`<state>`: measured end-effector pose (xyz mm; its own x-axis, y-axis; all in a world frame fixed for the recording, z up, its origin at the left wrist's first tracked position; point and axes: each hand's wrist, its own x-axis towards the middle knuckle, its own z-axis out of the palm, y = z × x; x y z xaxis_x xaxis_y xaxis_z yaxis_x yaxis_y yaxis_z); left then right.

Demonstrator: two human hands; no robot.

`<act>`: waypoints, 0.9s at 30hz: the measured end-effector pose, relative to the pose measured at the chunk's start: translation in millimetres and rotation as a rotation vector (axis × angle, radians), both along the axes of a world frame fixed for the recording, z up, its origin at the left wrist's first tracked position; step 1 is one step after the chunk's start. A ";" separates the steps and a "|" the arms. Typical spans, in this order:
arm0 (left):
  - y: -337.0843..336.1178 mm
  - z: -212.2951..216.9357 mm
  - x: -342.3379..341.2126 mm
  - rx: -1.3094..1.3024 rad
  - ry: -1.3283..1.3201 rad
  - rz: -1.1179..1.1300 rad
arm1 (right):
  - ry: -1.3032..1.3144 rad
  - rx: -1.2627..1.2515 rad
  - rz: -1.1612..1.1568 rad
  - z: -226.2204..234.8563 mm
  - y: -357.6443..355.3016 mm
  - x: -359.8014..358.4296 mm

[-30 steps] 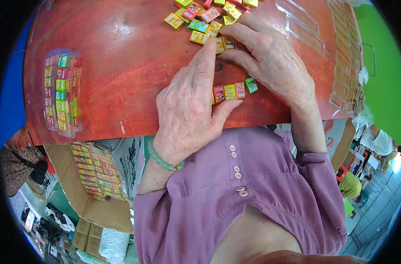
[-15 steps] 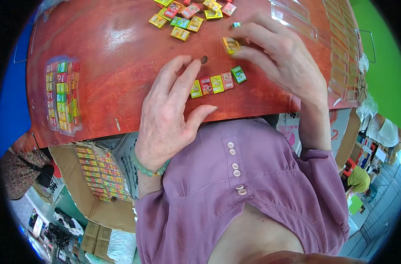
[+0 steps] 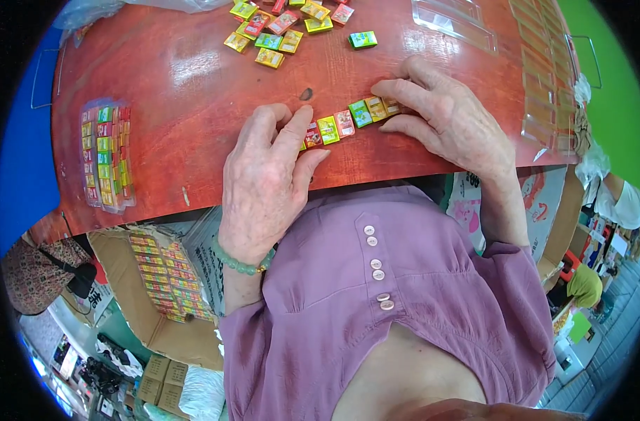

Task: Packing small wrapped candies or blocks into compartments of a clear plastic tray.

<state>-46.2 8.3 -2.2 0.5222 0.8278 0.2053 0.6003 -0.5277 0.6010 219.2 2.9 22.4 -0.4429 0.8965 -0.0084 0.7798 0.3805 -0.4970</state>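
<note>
A short row of small coloured boxes [image 3: 344, 124] lies on the red table between my hands: red, yellow, pink, green and yellow faces show. My left hand [image 3: 262, 172], with a green bead bracelet at the wrist, pinches the row's left end between thumb and fingers, partly covering the boxes there. At the other end, my right hand [image 3: 452, 118] has thumb and forefinger around a yellow box [image 3: 390, 105], whose outer side is hidden. Beyond the row sits a single green box [image 3: 363, 40]. A loose pile of similar boxes [image 3: 269, 57] lies farther off to its left.
On the left of the red table [image 3: 187, 140] stands a clear tray filled with boxes [image 3: 107, 158]. Clear plastic trays [image 3: 455, 22] lie at the far right. An open carton [image 3: 144, 319] below the table's left edge holds packed boxes. Plastic film [image 3: 95, 14] lies far left.
My right hand has brought the yellow box down to the row's right end and left the green box on the table beyond. My left hand has closed in on the left end.
</note>
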 end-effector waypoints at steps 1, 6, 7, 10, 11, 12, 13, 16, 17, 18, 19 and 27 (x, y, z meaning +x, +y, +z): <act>-0.5 0.1 1.1 0.000 0.003 -0.001 | 0.003 0.000 -0.001 0.7 -0.7 0.8; -0.4 -0.3 10.3 0.054 0.029 -0.005 | 0.122 -0.099 -0.039 0.4 -3.4 5.6; -0.2 0.0 11.1 0.056 0.029 -0.007 | 0.122 -0.097 -0.041 -0.9 -2.9 7.1; -0.4 1.8 12.5 0.023 0.075 -0.013 | 0.139 -0.137 -0.034 -5.6 -0.8 13.2; -0.6 1.4 12.9 0.040 0.087 -0.006 | 0.124 -0.140 -0.031 -6.9 -0.5 14.8; -0.8 0.9 13.2 0.056 0.099 0.000 | 0.108 -0.143 -0.027 -7.2 -0.4 16.1; -1.2 0.4 13.4 0.056 0.096 -0.003 | 0.106 -0.143 -0.030 -6.7 -0.5 16.7; -1.2 -1.9 14.4 0.054 0.087 0.011 | 0.089 -0.138 -0.035 -6.1 -1.0 13.9; -1.5 -1.7 15.3 0.058 0.090 0.020 | 0.111 -0.149 -0.053 -4.2 -1.2 10.8; -1.5 -1.5 16.1 0.063 0.094 0.030 | 0.133 -0.159 -0.070 -3.6 -0.6 7.9; -0.9 -1.0 16.5 0.061 0.098 0.033 | 0.136 -0.161 -0.067 -5.2 1.0 5.1; 1.8 -2.8 24.1 0.115 0.114 0.030 | 0.096 0.113 0.002 -15.8 -2.2 -4.2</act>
<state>-22.1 10.0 -5.0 0.5232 0.8176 0.2404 0.6775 -0.5701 0.4647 215.0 0.7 6.6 -0.4388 0.8884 0.1346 0.7301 0.4399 -0.5230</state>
